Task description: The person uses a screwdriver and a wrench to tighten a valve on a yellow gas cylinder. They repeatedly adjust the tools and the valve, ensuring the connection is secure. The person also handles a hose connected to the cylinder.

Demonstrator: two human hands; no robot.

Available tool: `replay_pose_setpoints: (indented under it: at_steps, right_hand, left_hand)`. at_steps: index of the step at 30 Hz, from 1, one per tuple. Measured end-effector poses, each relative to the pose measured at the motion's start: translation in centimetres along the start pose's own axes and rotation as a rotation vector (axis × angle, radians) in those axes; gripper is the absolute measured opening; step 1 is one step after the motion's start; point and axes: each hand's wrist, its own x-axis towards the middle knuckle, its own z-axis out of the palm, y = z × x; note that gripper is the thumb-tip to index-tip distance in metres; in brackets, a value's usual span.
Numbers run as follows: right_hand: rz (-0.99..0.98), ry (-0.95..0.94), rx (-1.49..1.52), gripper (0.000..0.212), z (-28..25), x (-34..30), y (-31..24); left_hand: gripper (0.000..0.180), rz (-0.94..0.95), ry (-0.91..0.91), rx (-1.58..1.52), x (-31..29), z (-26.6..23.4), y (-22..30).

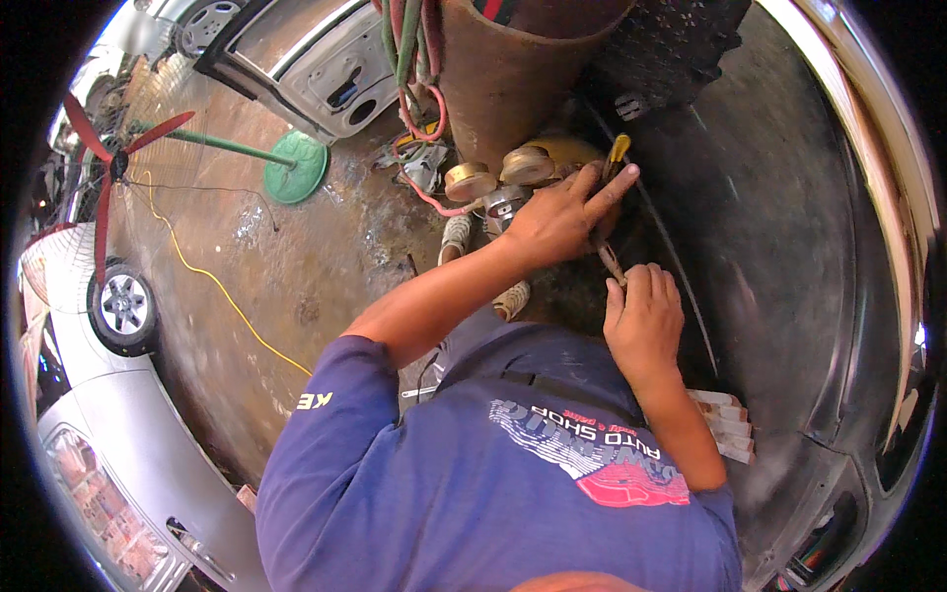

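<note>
Tool end [619, 148], just beyond the left fingers [614, 192]: yellow
Slim piece [610, 260], at the right fingers [659, 283]: dull brown
Gauges [470, 182], left of the fingers: brassy gold
Shirt [464, 474], below them: navy — white, grey, red print
Fan blades [168, 130], far left: red

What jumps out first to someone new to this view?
Probably the big red-bladed fan at upper left, its green base resting on the floor. Next, the two bare hands right of centre: the left hand beside two brass-coloured round pieces, the right hand below it, seeming to pinch a slim piece. Then the silver car at lower left.
</note>
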Motion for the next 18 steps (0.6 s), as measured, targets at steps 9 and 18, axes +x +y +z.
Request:
replay_pose_setpoints:
  at_steps: [9,18]
  right_hand:
    - [0.633,-0.662,0.589,0.028,-1.0,-0.2,1.1]
    - [0.328,-0.459,0.323,0.027,-1.7,-0.5,-0.3]
  left_hand:
    - [0.106,0.036,-0.025,0.016,-0.9,-0.2,0.1]
    - [0.106,0.038,-0.022,0.030,-1.4,-0.1,0.0]
